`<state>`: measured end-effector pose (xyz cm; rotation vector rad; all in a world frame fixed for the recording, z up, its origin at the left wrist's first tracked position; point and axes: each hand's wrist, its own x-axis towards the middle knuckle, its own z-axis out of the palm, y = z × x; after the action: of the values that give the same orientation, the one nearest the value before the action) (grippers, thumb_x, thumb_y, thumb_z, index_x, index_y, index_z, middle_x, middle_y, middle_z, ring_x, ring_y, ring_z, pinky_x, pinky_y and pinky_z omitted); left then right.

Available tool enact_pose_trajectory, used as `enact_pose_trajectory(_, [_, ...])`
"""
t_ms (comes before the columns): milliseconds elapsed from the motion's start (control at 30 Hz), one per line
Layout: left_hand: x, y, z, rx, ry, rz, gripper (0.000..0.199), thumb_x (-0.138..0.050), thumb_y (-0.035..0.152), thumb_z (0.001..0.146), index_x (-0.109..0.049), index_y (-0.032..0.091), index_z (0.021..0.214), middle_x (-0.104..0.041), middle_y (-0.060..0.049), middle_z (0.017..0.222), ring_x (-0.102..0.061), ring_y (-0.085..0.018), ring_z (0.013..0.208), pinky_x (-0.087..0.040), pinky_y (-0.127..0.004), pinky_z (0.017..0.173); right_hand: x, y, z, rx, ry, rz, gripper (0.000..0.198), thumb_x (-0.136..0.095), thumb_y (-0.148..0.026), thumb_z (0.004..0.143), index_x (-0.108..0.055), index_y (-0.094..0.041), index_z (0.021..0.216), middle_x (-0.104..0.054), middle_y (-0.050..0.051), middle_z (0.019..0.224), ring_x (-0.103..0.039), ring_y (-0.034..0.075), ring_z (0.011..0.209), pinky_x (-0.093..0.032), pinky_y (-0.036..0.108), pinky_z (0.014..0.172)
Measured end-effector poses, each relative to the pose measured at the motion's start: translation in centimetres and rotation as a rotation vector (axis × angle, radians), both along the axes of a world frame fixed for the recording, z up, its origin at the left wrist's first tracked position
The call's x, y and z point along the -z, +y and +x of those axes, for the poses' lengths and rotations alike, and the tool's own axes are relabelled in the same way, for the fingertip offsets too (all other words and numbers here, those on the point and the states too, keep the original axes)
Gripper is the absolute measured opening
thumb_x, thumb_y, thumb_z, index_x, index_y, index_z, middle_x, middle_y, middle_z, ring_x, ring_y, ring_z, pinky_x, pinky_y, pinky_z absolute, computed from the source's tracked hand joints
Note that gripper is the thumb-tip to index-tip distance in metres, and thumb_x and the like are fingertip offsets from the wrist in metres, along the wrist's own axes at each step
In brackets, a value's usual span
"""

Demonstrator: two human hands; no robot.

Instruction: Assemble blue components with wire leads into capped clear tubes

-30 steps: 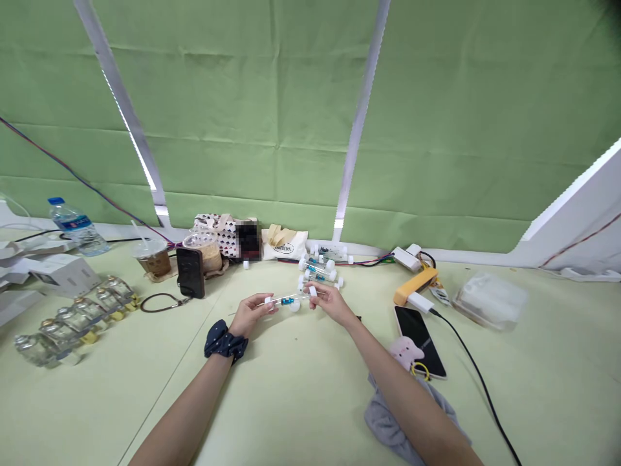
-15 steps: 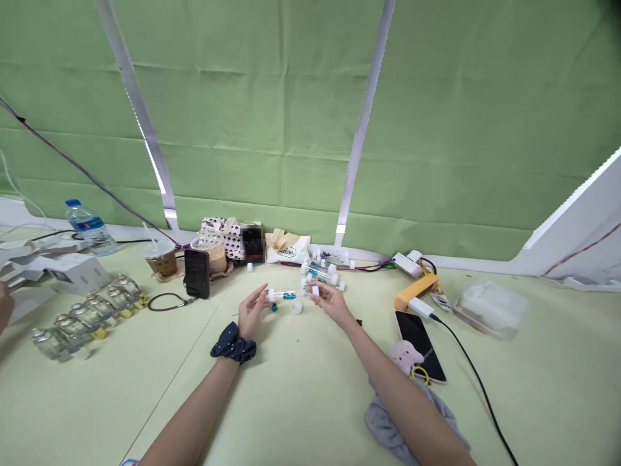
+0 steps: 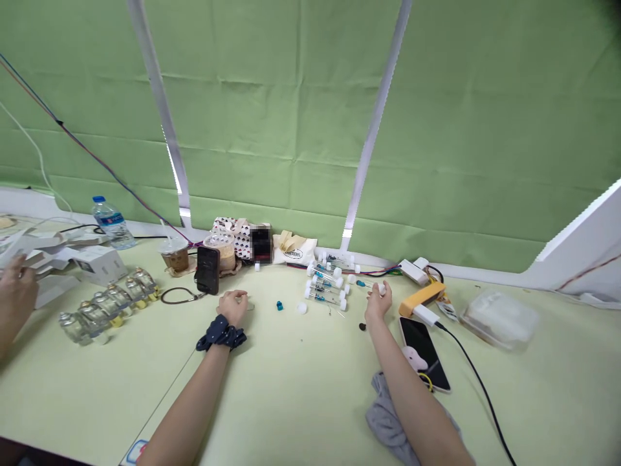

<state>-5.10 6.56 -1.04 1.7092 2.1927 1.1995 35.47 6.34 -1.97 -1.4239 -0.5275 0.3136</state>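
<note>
My right hand [image 3: 379,303] is closed round the white-capped right end of a clear tube [image 3: 369,285] with a blue piece inside. Left of it lies a pile of similar clear tubes [image 3: 326,294] with white caps and blue pieces. My left hand [image 3: 233,307] rests low on the table, its fingers curled in; a small flat thing [image 3: 250,307] shows at its fingertips, and what it grips, if anything, is hidden. Between my hands lie a small blue piece [image 3: 279,305] and a loose white cap [image 3: 301,308].
Glass bottles [image 3: 116,301] stand in a row at left, by a white box [image 3: 99,264] and another person's hand [image 3: 17,285]. Behind are a drink cup [image 3: 174,254], a standing phone [image 3: 207,270] and a pouch [image 3: 295,251]. A phone [image 3: 424,353] and plastic box [image 3: 499,317] lie right.
My hands have moved apart. The right one carried the tube rightward, beyond the pile; the left one let go of the tube's end and came down to the left. The view shifted slightly.
</note>
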Motion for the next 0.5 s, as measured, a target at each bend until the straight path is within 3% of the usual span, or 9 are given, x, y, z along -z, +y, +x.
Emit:
enact_pose_trajectory(133, [0.2,0.0,-0.2,0.060,0.025,-0.048,0.023,-0.050,0.029,0.072,-0.069,0.020,0.080,-0.065,-0.013,0.090,-0.054,-0.032,0.091,-0.037,-0.037,0.068,1.1,0.6,0.2,-0.087,0.124,-0.040,0.062,-0.053,-0.046,0.071,-0.037,-0.013,0.121,-0.062,0.006,0.086,-0.063,0.013,0.068,-0.050,0.022,0.058])
enact_pose_trajectory(267, [0.0,-0.4,0.4,0.120,0.081,-0.074,0.024,-0.049,0.031,0.074,-0.069,0.020,0.082,-0.065,-0.011,0.093,-0.052,-0.032,0.092,-0.034,-0.039,0.071,1.4,0.9,0.1,-0.103,0.169,-0.106,0.050,-0.055,-0.038,0.071,-0.038,-0.012,0.111,-0.062,0.008,0.086,-0.064,0.014,0.067,-0.051,0.022,0.058])
enact_pose_trajectory(400, [-0.7,-1.5,2.4,0.206,0.262,0.051,0.025,-0.047,0.033,0.078,-0.068,0.020,0.084,-0.064,-0.012,0.094,-0.048,-0.030,0.096,-0.028,-0.044,0.080,1.2,0.7,-0.1,-0.108,0.112,-0.142,0.036,-0.048,-0.031,0.073,-0.046,-0.011,0.103,-0.060,0.010,0.092,-0.063,0.014,0.067,-0.051,0.023,0.059])
enact_pose_trajectory(500, [-1.1,-2.7,4.5,0.332,0.374,0.121,0.029,-0.045,0.038,0.082,-0.067,0.020,0.090,-0.063,-0.012,0.095,-0.047,-0.029,0.097,-0.025,-0.044,0.083,0.1,-0.1,-0.3,-0.064,0.045,-0.177,0.037,-0.049,-0.028,0.071,-0.050,-0.011,0.104,-0.057,0.013,0.100,-0.061,0.015,0.071,-0.049,0.026,0.064])
